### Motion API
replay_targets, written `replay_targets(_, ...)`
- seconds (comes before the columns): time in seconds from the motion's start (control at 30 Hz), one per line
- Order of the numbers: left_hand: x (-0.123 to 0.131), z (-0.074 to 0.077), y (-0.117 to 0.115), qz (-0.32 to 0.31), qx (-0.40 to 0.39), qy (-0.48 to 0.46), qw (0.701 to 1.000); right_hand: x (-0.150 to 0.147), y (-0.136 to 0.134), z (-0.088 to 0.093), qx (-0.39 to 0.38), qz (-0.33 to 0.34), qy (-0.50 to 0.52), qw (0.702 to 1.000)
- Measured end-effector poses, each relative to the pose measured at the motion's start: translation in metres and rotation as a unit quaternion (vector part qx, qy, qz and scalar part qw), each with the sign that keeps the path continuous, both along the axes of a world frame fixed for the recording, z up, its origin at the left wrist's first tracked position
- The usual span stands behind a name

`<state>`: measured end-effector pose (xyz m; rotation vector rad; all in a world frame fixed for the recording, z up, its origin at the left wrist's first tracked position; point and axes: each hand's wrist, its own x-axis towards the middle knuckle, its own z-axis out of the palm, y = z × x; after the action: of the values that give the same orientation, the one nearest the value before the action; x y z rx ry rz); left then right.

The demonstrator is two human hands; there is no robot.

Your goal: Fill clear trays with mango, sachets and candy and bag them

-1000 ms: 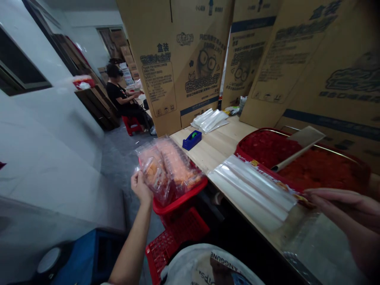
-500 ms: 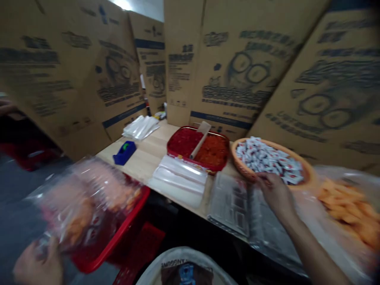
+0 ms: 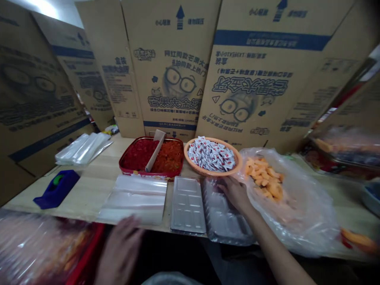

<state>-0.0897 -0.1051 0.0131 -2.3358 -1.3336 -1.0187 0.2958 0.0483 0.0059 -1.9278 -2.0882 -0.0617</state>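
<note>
At bench (image 3: 86, 194) — R hand (image 3: 236, 194) on 1 of 2 trays (image 3: 224, 215), grip unclear, L hand (image 3: 120, 251) grip spread

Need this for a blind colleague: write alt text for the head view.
A right hand rests on a clear plastic tray on a wooden table, the blurred left hand near its edge. Around them are a red tray of red and orange food, a bowl of white sachets, a plastic bag of orange pieces and cardboard boxes.

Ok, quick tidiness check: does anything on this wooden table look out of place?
The brown cardboard carton behind the round orange bowl stands with its cartoon face and lettering upside down, unlike the matching carton to its left.
</note>
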Motion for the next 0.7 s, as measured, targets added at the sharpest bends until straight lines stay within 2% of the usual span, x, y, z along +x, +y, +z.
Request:
replay_targets(0.03, 0.033, -0.002, 0.013, -0.073, 0.005, 0.056, 0.996, 0.002, 0.000, -0.001, -0.007, -0.003, -0.013, 1.000)
replay_targets(0.13, 0.127, -0.007, 0.039, -0.224, -0.015, 0.144, 0.964, 0.005, 0.002, -0.003, -0.013, 0.005, -0.027, 1.000)
replay_targets(0.17, 0.151, -0.008, 0.045, -0.257, -0.033, 0.171, 0.951, 0.007, 0.003, -0.004, -0.013, 0.020, -0.011, 1.000)
replay_targets(0.23, 0.183, -0.012, 0.053, -0.283, -0.068, 0.200, 0.936, 0.010, 0.007, -0.007, -0.007, 0.066, 0.048, 0.997)
replay_targets(0.3, 0.198, -0.016, 0.057, -0.287, -0.096, 0.212, 0.929, 0.013, 0.011, -0.010, 0.019, 0.108, 0.113, 0.988)
replay_targets(0.4, 0.202, -0.023, 0.058, -0.286, -0.113, 0.214, 0.927, 0.016, 0.015, -0.013, 0.069, 0.132, 0.154, 0.977)
replay_targets(0.7, 0.204, -0.032, 0.054, -0.280, -0.117, 0.211, 0.929, 0.018, 0.012, -0.012, 0.146, 0.144, 0.075, 0.976)
